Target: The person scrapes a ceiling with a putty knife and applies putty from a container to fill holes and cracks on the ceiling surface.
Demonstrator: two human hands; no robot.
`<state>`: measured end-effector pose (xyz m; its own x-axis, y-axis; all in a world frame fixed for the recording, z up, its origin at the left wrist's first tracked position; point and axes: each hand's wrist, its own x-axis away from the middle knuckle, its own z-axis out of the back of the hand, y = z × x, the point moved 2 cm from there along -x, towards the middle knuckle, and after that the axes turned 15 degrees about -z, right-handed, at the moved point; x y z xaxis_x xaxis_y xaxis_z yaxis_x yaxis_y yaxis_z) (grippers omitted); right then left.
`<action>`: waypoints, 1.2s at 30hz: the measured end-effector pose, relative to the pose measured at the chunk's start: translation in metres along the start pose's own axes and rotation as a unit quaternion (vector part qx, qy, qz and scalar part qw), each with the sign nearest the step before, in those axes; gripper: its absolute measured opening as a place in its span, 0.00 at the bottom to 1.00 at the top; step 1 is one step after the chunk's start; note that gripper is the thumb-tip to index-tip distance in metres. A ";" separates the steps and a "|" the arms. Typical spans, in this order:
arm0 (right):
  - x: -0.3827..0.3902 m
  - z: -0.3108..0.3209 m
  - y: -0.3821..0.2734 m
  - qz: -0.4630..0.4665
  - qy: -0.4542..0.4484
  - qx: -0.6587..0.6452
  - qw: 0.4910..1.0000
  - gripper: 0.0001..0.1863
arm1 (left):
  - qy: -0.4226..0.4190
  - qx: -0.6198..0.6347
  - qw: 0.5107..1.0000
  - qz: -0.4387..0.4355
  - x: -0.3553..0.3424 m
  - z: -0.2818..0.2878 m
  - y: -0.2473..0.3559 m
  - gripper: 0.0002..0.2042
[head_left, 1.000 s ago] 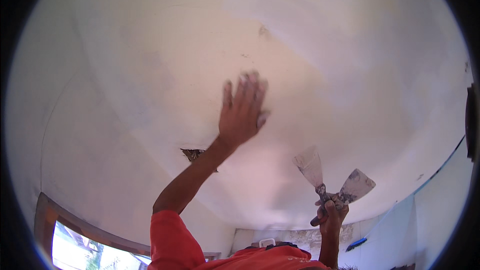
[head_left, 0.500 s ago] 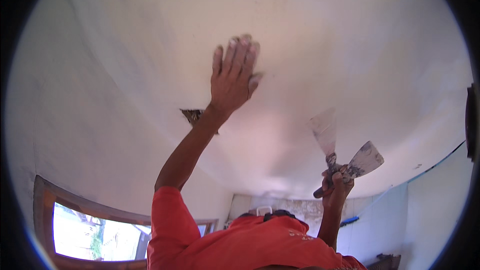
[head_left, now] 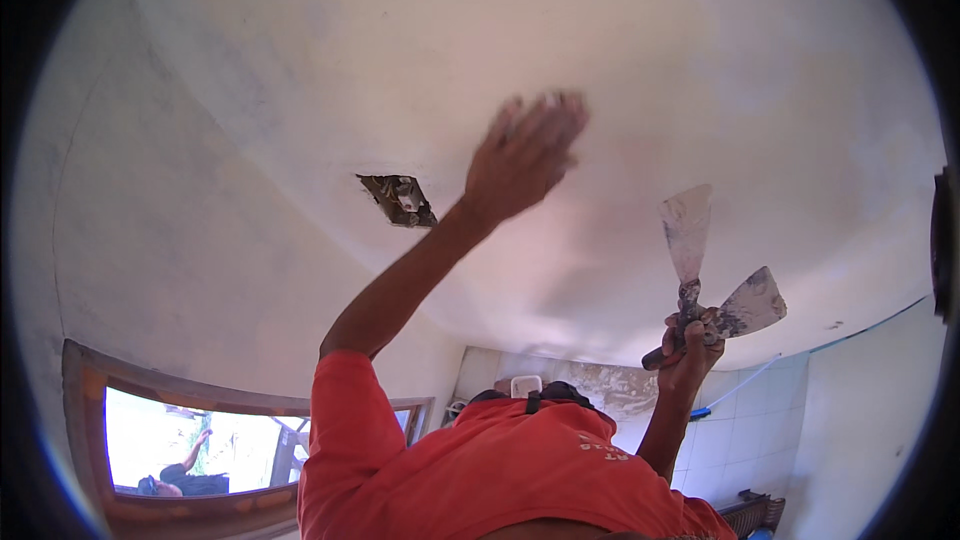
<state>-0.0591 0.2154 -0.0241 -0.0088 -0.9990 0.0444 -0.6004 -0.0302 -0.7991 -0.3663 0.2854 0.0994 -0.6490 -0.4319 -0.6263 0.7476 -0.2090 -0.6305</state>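
My left hand (head_left: 528, 155) is raised over a pale plastered surface (head_left: 600, 20), its fingers stretched out, blurred by motion, and holding nothing visible. Whether the palm touches the surface cannot be told. My right hand (head_left: 692, 352) is closed around the handles of two putty knives. One putty knife (head_left: 688, 230) has its wide blade pointing up, and the other putty knife (head_left: 748, 305) fans out to the right. Both blades are smeared with pale and dark residue. Near my left forearm, a rectangular cut-out (head_left: 400, 200) in the surface shows rough material inside.
At the lower left is a wood-framed window (head_left: 180, 510), with a person (head_left: 185, 480) visible through it. A blue brush with a long pale handle (head_left: 702, 413) stands by a tiled wall (head_left: 740, 420) at the lower right. A dark object (head_left: 941, 245) sits at the right edge.
My left hand has moved right and slightly down across the surface, uncovering more of the cut-out. The putty knives in my right hand have shifted slightly right and up. A person now shows through the window.
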 end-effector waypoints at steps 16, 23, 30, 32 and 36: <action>0.020 -0.023 -0.020 -0.017 -0.119 0.051 0.991 0.15 | -0.140 0.246 0.957 -0.068 0.063 0.025 0.125 0.29; 0.064 -0.069 -0.061 -0.035 -0.098 0.068 0.992 0.18 | -0.035 0.685 0.676 0.268 0.035 0.147 0.137 0.27; 0.103 -0.131 -0.025 -0.193 -0.193 0.119 0.955 0.16 | 0.085 0.669 0.562 0.480 0.062 0.206 0.131 0.26; 0.111 -0.145 -0.015 -0.234 -0.226 0.149 0.934 0.16 | 0.130 0.643 0.550 0.516 0.067 0.215 0.122 0.24; 0.117 -0.179 0.003 -0.269 -0.303 0.217 0.888 0.19 | 0.237 0.565 0.519 0.596 0.095 0.243 0.094 0.18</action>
<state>-0.2055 0.1043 0.0858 0.6966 -0.6667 0.2650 -0.0212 -0.3883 -0.9213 -0.3228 0.0120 0.0918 0.6082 -0.6367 -0.4739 0.0887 -0.5388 0.8377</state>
